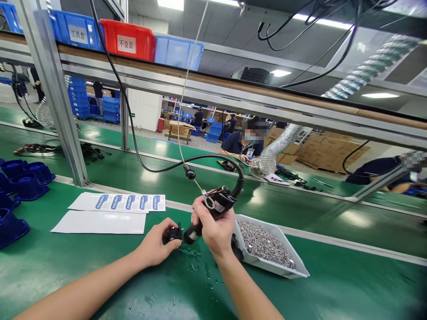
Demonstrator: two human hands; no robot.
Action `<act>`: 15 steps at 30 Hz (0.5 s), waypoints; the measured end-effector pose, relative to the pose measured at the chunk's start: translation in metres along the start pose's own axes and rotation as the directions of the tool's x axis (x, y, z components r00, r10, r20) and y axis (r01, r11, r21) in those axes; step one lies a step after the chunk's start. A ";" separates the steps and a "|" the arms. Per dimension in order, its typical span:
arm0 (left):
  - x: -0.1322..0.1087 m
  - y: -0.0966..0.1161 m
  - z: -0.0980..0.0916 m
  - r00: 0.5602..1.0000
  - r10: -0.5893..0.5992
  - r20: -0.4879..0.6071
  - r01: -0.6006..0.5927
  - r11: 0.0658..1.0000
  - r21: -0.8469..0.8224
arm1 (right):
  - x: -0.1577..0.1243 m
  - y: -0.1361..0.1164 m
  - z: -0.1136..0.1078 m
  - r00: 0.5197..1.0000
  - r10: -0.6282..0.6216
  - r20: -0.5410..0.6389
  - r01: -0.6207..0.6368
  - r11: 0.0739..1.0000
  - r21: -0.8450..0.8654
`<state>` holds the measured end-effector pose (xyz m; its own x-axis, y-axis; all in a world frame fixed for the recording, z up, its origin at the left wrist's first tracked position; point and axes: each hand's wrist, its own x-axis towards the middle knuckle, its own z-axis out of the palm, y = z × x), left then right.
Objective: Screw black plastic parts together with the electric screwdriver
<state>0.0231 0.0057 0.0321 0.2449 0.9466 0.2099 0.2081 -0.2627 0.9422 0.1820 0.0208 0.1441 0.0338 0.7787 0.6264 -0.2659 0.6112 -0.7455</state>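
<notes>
My left hand point(156, 243) pinches a small black plastic part point(175, 234) just above the green bench top. Wrapped round a black electric screwdriver point(218, 205), my right hand point(213, 226) holds it tilted, its lower end pointing down and left beside the part. Whether the tip touches the part cannot be made out. From the tool's top a black cable loops up and left, and a thin cord runs upward from its hanging ring. A white tray point(302, 270) full of screws point(265, 244) stands right of my right hand. Several loose screws point(154, 295) lie on the bench nearer to me.
Printed label sheets point(130, 202) and a blank white sheet point(100, 222) lie at left. Dark blue plastic cups point(28, 184) stand at the far left edge. A metal upright point(55, 89) and a shelf with a red bin point(128, 40) frame the bench. A co-worker point(245, 140) sits opposite.
</notes>
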 end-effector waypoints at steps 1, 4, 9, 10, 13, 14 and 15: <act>0.000 -0.001 0.000 1.000 -0.001 0.001 0.001 1.000 -0.004 | 0.000 0.003 0.001 1.000 -0.003 -0.001 0.003 1.000 0.010; 0.000 -0.003 0.001 1.000 -0.002 0.000 0.002 1.000 -0.008 | 0.000 0.011 0.005 1.000 -0.011 -0.008 0.011 1.000 0.023; 0.000 -0.003 0.001 1.000 -0.009 0.000 0.009 1.000 -0.009 | 0.001 0.015 0.008 1.000 0.015 0.024 -0.015 1.000 0.013; 0.000 -0.002 0.001 1.000 -0.011 -0.002 0.011 1.000 -0.009 | 0.000 0.015 0.008 1.000 0.015 0.025 -0.015 1.000 0.012; 0.001 -0.002 0.000 1.000 -0.012 -0.002 0.012 1.000 -0.015 | 0.000 0.017 0.007 0.999 0.020 0.026 -0.020 1.000 -0.003; 0.001 -0.003 0.000 1.000 -0.011 -0.001 0.011 1.000 -0.020 | 0.000 0.018 0.007 0.999 0.023 0.026 -0.023 1.000 -0.009; 0.001 -0.003 0.001 1.000 -0.010 0.001 0.010 1.000 -0.024 | -0.001 0.019 0.007 0.999 0.027 0.029 -0.027 1.000 -0.014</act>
<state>0.0234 0.0072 0.0296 0.2437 0.9490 0.2000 0.1877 -0.2484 0.9503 0.1698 0.0309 0.1309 -0.0017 0.7904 0.6126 -0.2532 0.5923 -0.7649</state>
